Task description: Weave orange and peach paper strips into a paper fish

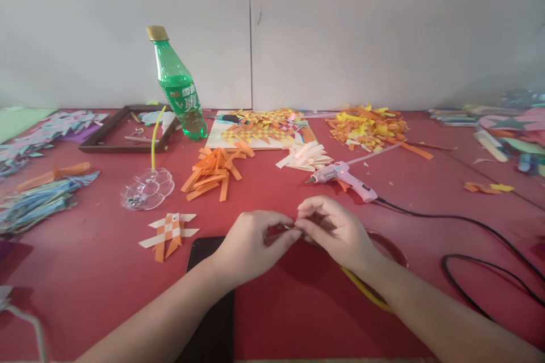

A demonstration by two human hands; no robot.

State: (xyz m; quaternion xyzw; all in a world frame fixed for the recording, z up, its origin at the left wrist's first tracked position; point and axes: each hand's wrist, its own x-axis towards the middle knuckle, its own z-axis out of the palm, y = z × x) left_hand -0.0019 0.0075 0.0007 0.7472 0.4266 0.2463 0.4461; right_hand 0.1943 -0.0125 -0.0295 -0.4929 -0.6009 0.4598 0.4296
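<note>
My left hand point(261, 241) and my right hand point(332, 229) meet over the red table, thumbs and fingertips pinched close together. Whatever lies between the fingertips is too small and hidden to name. Beyond the hands are a pile of cream paper strips point(304, 156), a pile of orange paper strips point(215, 173) and a pink glue gun point(346, 178) with a small light on. A woven orange and cream paper piece point(171, 232) rests to the left. Under my left forearm lies a dark flat object point(213, 306).
A green bottle point(181, 93) stands by a dark wooden frame point(114, 147). A clear flower-shaped dish point(149, 188) sits left. The glue gun's black cord point(451, 216) runs right. Yellow and orange scraps point(366, 127) lie at the back. A yellow band point(366, 289) passes beneath my right forearm.
</note>
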